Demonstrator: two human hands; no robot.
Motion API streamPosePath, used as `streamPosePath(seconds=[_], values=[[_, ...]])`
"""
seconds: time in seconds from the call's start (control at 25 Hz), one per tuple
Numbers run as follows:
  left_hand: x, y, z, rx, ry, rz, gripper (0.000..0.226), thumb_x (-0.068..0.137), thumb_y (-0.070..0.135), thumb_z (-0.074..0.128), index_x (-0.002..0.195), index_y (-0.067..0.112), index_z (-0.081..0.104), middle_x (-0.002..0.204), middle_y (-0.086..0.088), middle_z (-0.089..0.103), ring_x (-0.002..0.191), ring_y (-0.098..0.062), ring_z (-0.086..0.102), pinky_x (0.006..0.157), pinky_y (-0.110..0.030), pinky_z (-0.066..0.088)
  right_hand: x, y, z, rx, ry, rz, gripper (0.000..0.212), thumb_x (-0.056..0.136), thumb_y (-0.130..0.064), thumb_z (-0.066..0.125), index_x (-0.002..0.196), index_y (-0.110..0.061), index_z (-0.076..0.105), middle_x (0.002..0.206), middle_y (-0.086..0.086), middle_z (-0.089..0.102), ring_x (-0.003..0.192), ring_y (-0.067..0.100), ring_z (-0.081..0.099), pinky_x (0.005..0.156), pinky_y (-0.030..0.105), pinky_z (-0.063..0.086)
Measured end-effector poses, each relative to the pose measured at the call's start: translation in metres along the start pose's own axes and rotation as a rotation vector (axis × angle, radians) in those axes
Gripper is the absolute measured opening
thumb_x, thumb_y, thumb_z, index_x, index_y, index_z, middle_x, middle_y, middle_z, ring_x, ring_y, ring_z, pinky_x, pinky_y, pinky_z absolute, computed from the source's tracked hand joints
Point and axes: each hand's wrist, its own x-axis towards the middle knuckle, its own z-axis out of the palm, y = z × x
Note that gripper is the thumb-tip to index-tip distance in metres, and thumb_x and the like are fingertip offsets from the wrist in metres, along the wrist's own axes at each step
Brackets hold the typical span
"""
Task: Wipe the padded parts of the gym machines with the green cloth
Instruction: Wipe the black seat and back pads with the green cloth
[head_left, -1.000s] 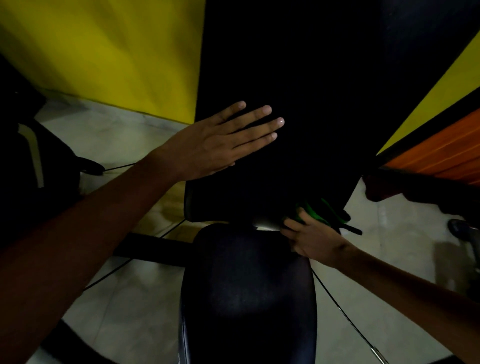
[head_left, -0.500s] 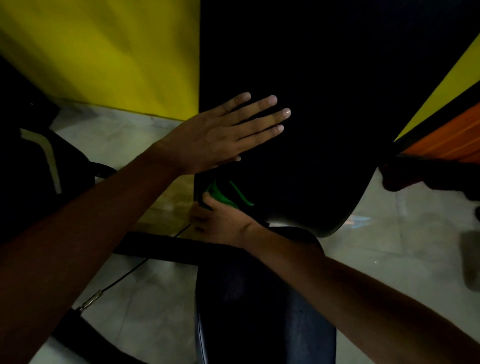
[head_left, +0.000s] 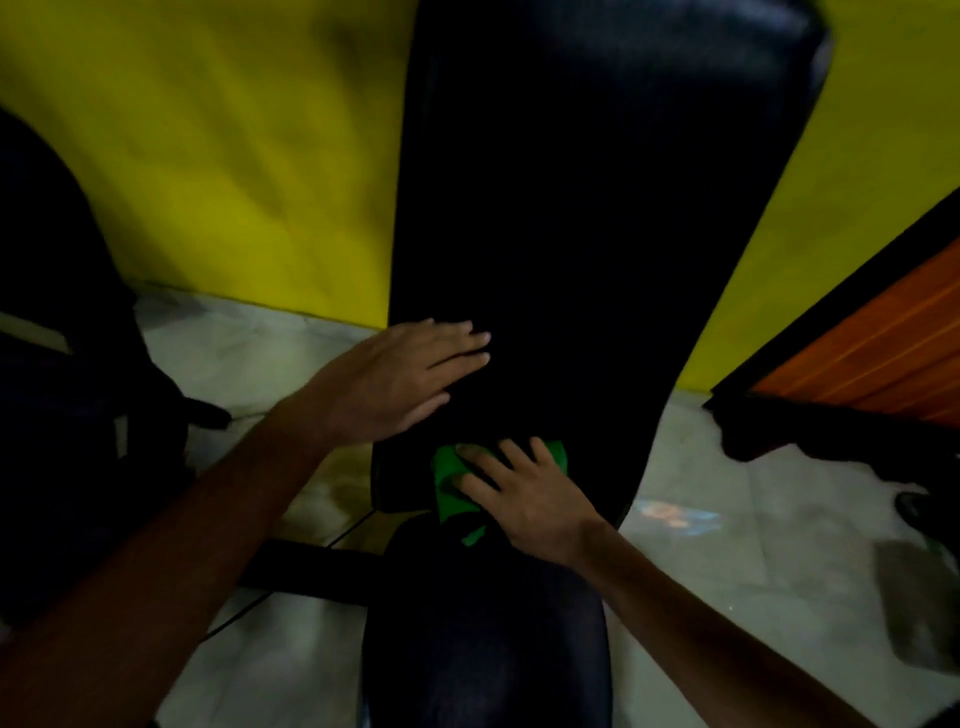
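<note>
The right hand lies flat with fingers spread, pressing the crumpled green cloth against the lower edge of the tall black padded backrest — its grip open, nothing clasped. The left hand rests open-palmed on the backrest just above, fingers straight. Below sits the black padded seat.

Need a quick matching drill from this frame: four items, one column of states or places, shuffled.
1. left hand
2. right hand
3. green cloth
4. seat pad

A. pressed under a hand at the bottom of the backrest pad
B. flat on the backrest's left side, holding nothing
C. below the backrest, nearest the camera
D. spread on top of the cloth

Pairs: 1-B, 2-D, 3-A, 4-C
</note>
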Motion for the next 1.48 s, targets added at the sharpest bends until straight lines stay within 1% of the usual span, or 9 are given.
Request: streamPosePath(seconds=[0.12,0.2,0.28,0.4,0.52,0.6,0.8,1.28,1.48], values=[[0.0,0.023,-0.037,-0.215,0.124,-0.305,0.045,0.088,0.035,0.048,0.123,0.01,0.062,0.124,-0.01,0.063,0.119,-0.016,0.046,0.09,-0.034,0.05,-0.019,0.027,-0.06,0.233,-0.026,0.308,0.08,0.048,-0.033,0.082,0.117,-0.017,0.044,0.131,0.006,0.058,0.091,0.03,0.063,0.069,0.039,0.053],[0.004,0.04,-0.067,-0.384,0.167,-0.514,0.052,0.086,0.045,0.046,0.126,0.017,0.06,0.124,-0.005,0.062,0.119,-0.009,0.044,0.087,-0.032,0.052,-0.026,0.043,-0.098,0.388,0.041,0.469,0.084,0.057,-0.026,0.076,0.131,-0.011,0.04,0.132,0.01,0.056,0.098,0.036,0.062,0.071,0.044,0.054],[0.012,0.054,-0.1,-0.538,0.169,-0.65,0.056,0.084,0.051,0.051,0.132,0.023,0.053,0.128,0.004,0.055,0.119,-0.002,0.044,0.093,-0.02,0.043,-0.023,0.054,-0.144,0.506,0.142,0.546,0.076,0.075,-0.026,0.062,0.143,-0.008,0.033,0.134,0.01,0.053,0.111,0.034,0.054,0.082,0.046,0.051],[0.035,0.067,-0.154,-0.643,0.21,-0.703,0.053,0.086,0.032,0.069,0.134,0.024,0.048,0.128,0.011,0.048,0.119,-0.004,0.044,0.091,-0.005,0.033,-0.013,0.07,-0.216,0.564,0.257,0.615,0.064,0.09,-0.023,0.056,0.146,-0.009,0.029,0.139,0.007,0.046,0.125,0.028,0.044,0.098,0.038,0.042],[0.061,0.075,-0.204,-0.757,0.22,-0.726,0.053,0.087,0.017,0.068,0.135,0.021,0.046,0.136,0.005,0.049,0.126,-0.012,0.046,0.101,-0.019,0.04,-0.009,0.091,-0.28,0.699,0.355,0.686,0.049,0.091,-0.01,0.056,0.138,-0.007,0.043,0.134,0.009,0.05,0.122,0.027,0.048,0.095,0.027,0.039],[0.078,0.075,-0.232,-0.797,0.196,-0.716,0.053,0.088,0.015,0.066,0.137,0.017,0.045,0.14,-0.001,0.048,0.13,-0.017,0.045,0.105,-0.032,0.041,-0.013,0.105,-0.312,0.758,0.386,0.695,0.042,0.09,-0.004,0.056,0.131,-0.006,0.05,0.125,0.012,0.056,0.116,0.029,0.053,0.083,0.021,0.039],[0.141,0.086,-0.297,-0.75,0.208,-0.556,0.054,0.086,0.015,0.069,0.136,0.012,0.049,0.136,-0.004,0.052,0.129,-0.019,0.046,0.104,-0.031,0.04,-0.043,0.135,-0.399,0.76,0.558,0.792,0.033,0.093,-0.004,0.054,0.125,-0.004,0.052,0.115,0.012,0.062,0.105,0.026,0.057,0.064,0.013,0.033],[0.334,0.256,-0.322,-0.939,0.186,-0.14,0.046,0.084,0.018,0.072,0.127,0.011,0.057,0.129,-0.001,0.057,0.117,-0.007,0.049,0.086,-0.023,0.042,-0.28,0.157,-0.526,0.38,0.859,1.357,0.045,0.076,-0.015,0.078,0.11,-0.006,0.05,0.092,0.003,0.059,0.084,0.016,0.055,0.06,0.018,0.033],[0.379,0.362,-0.315,-1.007,0.096,0.075,0.052,0.079,0.028,0.077,0.126,0.015,0.059,0.13,0.0,0.058,0.12,-0.008,0.052,0.098,-0.028,0.044,-0.408,0.127,-0.548,0.231,0.902,1.604,0.042,0.076,-0.018,0.078,0.106,-0.008,0.051,0.096,0.006,0.063,0.091,0.021,0.061,0.072,0.03,0.046]])
